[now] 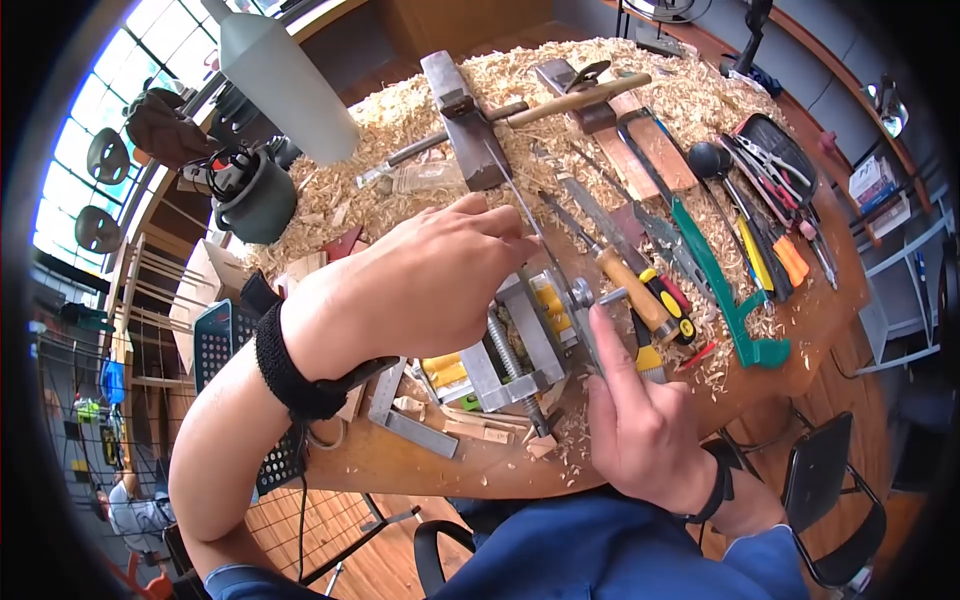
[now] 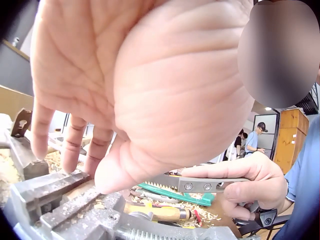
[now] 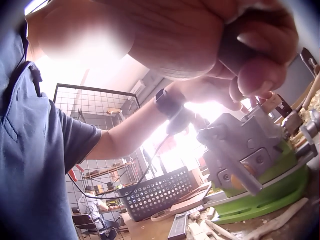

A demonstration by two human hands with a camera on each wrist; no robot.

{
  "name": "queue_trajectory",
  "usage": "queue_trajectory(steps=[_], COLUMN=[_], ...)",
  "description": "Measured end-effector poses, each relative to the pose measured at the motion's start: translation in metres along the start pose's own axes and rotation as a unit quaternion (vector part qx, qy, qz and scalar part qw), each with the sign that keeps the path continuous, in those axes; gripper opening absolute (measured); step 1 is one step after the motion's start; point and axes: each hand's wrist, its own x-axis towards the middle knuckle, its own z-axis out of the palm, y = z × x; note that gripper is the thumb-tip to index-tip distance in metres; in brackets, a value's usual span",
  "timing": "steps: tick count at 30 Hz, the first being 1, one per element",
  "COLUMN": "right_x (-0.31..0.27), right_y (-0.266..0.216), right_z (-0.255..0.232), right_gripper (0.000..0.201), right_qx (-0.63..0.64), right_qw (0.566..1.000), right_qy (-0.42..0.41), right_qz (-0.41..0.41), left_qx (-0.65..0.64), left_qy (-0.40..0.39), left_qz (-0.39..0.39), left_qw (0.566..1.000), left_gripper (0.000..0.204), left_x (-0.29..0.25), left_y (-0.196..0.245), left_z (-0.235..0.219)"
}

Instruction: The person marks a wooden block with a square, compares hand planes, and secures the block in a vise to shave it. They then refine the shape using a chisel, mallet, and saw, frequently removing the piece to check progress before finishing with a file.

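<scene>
My right hand (image 1: 650, 430) grips the flat metal handle (image 2: 215, 185) of a long, narrow saw (image 1: 570, 290), index finger stretched along it. Two bolts show on this handle in the left wrist view. The saw points away from me, across the right side of a grey metal vise (image 1: 500, 365). Over the vise is my left hand (image 1: 430, 265), its fingers reaching down and its thumb (image 2: 112, 175) at the top of the jaws. In the head view its fingertips come close beside the blade. A green base (image 3: 260, 200) shows under the vise.
Wood shavings (image 1: 390, 110) cover the far bench, around two planes (image 1: 465, 140) (image 1: 590, 110). To the right lie a green-handled saw (image 1: 715, 270), wooden-handled tool (image 1: 635, 290) and pliers (image 1: 780, 165). A try square (image 1: 410, 420) and wood scraps lie by the near edge; a perforated basket (image 3: 160, 192) stands left.
</scene>
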Motion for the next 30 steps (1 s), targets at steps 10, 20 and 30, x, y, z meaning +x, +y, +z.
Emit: queue_trajectory(steps=[10, 20, 30], right_x=[0.005, 0.014, 0.017], right_y=[0.009, 0.004, 0.012], right_z=[0.009, -0.004, 0.005], right_gripper=[0.070, 0.062, 0.062], right_qx=[-0.005, 0.020, 0.007], right_qw=[0.999, 1.000, 1.000], right_qy=[0.041, -0.016, 0.010], right_qz=[-0.021, 0.010, -0.007], left_qx=[-0.016, -0.028, -0.093], left_qy=[-0.002, -0.008, 0.032], left_qz=[0.010, -0.013, -0.090], left_qw=[1.000, 0.999, 0.991], left_gripper=[0.064, 0.065, 0.058], left_x=[0.003, 0.004, 0.001], left_y=[-0.003, -0.005, 0.007], left_z=[0.000, 0.002, 0.000])
